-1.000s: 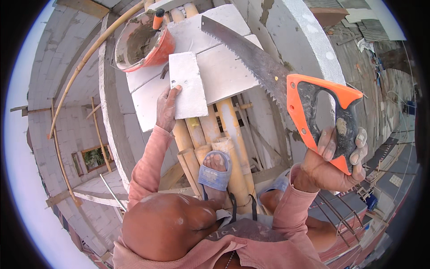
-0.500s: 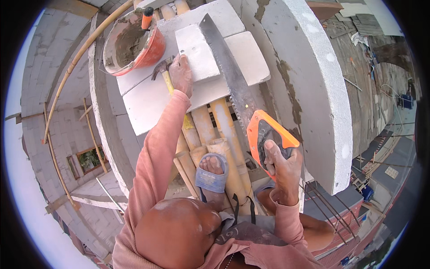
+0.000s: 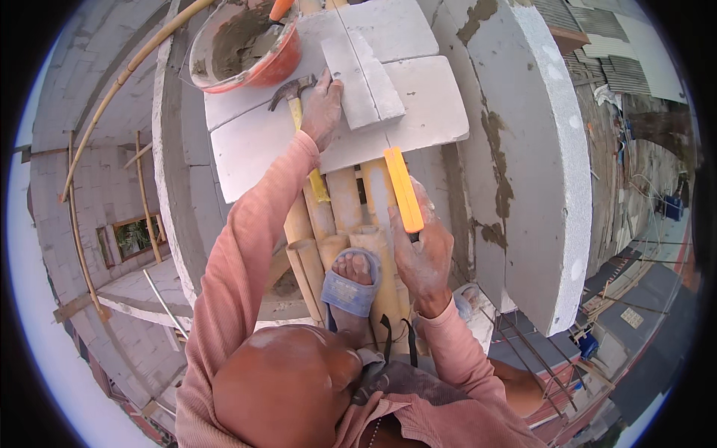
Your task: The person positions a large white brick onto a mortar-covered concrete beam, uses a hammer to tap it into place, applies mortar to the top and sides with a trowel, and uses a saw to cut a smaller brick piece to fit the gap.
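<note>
My left hand grips the near left side of a small white lightweight block, which lies on larger white blocks. My right hand is closed round the orange-and-black handle of a handsaw, low and right of that block. The blade is seen edge-on as a thin dark line running over the small block; whether its teeth are in the block I cannot tell. A claw hammer with a yellow handle lies under and beside my left wrist. A red bucket holds grey mortar and an orange-handled trowel.
Bamboo poles form the footing under my sandalled foot. Grey block walls rise left and right. Metal rods stick out at the lower right, above roofs and lower ground. A bent bamboo pole crosses the upper left.
The saw has swung from raised and flat-on at the right to edge-on over the small block. My right hand has moved left; my left hand and the block have shifted right and farther from me.
</note>
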`<act>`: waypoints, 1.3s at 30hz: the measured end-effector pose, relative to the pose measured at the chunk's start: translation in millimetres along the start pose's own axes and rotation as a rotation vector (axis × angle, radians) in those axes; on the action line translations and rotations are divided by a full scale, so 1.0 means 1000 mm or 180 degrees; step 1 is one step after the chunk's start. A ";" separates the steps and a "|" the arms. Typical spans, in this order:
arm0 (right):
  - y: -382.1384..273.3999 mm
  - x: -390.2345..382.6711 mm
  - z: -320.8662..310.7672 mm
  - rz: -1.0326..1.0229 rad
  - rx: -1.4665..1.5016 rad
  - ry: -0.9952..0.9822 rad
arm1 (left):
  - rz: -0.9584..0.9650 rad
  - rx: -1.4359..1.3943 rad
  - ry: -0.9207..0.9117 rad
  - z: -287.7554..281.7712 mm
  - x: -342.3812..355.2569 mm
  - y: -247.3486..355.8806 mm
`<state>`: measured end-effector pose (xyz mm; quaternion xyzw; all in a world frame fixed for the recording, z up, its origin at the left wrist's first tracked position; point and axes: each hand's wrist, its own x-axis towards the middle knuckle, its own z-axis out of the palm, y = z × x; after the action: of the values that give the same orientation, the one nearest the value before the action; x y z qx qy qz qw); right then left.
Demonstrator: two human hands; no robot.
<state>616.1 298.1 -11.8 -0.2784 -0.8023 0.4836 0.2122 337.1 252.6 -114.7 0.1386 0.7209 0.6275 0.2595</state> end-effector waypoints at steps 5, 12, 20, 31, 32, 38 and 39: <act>0.028 -0.004 -0.004 -0.0281 -0.0037 0.0092 | -0.1360 0.0207 -0.0978 -0.040 -0.003 0.080; -0.003 0.017 -0.014 0.0703 0.0523 -0.0776 | -0.0745 0.3498 -0.2438 -0.094 0.025 0.123; 0.018 0.013 -0.023 0.0326 0.0493 -0.0522 | -0.0521 0.2306 0.1015 0.024 0.114 0.003; 0.008 0.006 -0.035 -0.0057 0.0378 -0.0401 | 0.0582 0.2111 0.1138 0.025 0.105 -0.009; 0.003 0.005 -0.037 -0.0072 0.0325 -0.0413 | 0.0547 0.2089 0.1232 0.029 0.102 -0.009; -0.016 -0.002 -0.047 0.0420 0.0472 -0.0554 | 0.1294 0.1758 0.1021 0.016 0.103 -0.011; -0.017 -0.004 -0.047 0.0380 0.0476 -0.0543 | 0.1301 0.1745 0.1032 0.012 0.106 -0.011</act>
<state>643.4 320.3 24.0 -0.2669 -0.7612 0.5757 0.1341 257.5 316.8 -148.1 0.2427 0.8513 0.4638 -0.0352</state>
